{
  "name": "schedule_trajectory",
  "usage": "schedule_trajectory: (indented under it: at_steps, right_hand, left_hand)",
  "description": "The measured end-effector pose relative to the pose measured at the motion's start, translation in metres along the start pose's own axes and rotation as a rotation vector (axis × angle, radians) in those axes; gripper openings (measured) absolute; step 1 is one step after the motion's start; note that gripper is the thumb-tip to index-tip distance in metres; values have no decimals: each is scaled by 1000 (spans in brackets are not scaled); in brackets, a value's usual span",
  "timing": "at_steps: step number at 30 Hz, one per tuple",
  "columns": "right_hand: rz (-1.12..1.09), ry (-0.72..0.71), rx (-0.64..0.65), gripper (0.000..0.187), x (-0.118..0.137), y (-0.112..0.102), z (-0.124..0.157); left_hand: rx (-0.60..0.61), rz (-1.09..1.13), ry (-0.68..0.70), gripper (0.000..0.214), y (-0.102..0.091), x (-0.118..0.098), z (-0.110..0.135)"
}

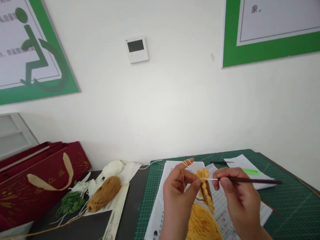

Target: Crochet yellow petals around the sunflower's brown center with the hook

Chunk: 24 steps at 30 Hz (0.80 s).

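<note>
1. Pinching the hook (253, 180) between thumb and fingers, the right hand (240, 192) points its thin metal tip toward the left hand.
2. The left hand (177, 196) nips the yellow knitting (207, 194) between thumb and fingers; its forefinger is raised, with yellow strand (187, 163) looped around it.
3. The knitting hangs between the two hands, the hook's tip at its upper part; whether the tip is through a loop is too small to tell.
4. Just below the knitting, between the wrists, sits the yellow yarn (203, 227).
5. Under both hands lie printed papers (158, 220), on a green mat (301, 207).
6. Beyond the right hand are a white sheet (244, 160), a bright green item (250, 171) and a slim dark tool (220, 162); a red stick (270, 207) shows to its right.
7. Well to the left of the left hand are a ruler (114, 221), then brown yarn (105, 194), white yarn (113, 168) and green yarn (70, 203).
8. Farther left stands a red bag (45, 183).
9. On the wall ahead of both hands, a white panel (137, 55) hangs between two green-edged posters (274, 53).
</note>
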State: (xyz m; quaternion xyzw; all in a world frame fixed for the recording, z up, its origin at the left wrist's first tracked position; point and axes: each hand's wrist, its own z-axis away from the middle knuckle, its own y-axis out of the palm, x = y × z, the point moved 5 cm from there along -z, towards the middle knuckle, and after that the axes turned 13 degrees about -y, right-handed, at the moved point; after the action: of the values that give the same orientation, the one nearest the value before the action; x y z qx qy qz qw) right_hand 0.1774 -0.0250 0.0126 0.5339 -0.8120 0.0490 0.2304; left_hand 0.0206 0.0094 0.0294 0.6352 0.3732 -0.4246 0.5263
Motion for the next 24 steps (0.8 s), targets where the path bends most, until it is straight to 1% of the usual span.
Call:
schedule_trajectory:
  at_steps: [3, 6, 7, 9, 12, 14, 16, 18, 19, 20, 22, 24]
  right_hand:
    - [-261, 289, -56, 19, -11, 7, 1]
    - [-488, 554, -82, 25, -19, 18, 6]
    - [-540, 603, -85, 27, -20, 21, 8]
    - [-596, 623, -90, 30, -19, 25, 9]
    - [-576, 530, -93, 28, -16, 26, 9]
    - [-469, 414, -74, 23, -14, 22, 7]
    - [-273, 226, -16, 14, -12, 15, 0]
    - [-53, -19, 87, 6, -6, 9, -9]
    - [24, -138, 157, 4, -4, 7, -13]
    - [62, -228, 214, 4, -2, 6, -16]
    - [39, -297, 304, 10, -2, 5, -21]
    - [-35, -298, 334, 16, -4, 5, -22]
  left_hand:
    - [46, 93, -100, 37, 1, 2, -1]
    - [94, 149, -148, 32, 3, 7, -4]
    - [100, 158, -152, 32, 3, 8, -5]
    - [101, 166, -152, 32, 4, 11, -6]
    - [80, 153, -129, 32, 5, 12, -4]
    - [53, 141, -108, 34, 6, 12, -2]
    - [34, 130, -92, 36, 7, 13, 1]
    - [36, 123, -80, 40, 9, 13, 2]
    - [40, 119, -76, 42, 10, 12, 3]
    - [45, 116, -74, 43, 11, 12, 3]
    - [59, 117, -83, 45, 12, 11, 3]
    - [75, 131, -82, 46, 12, 9, 3]
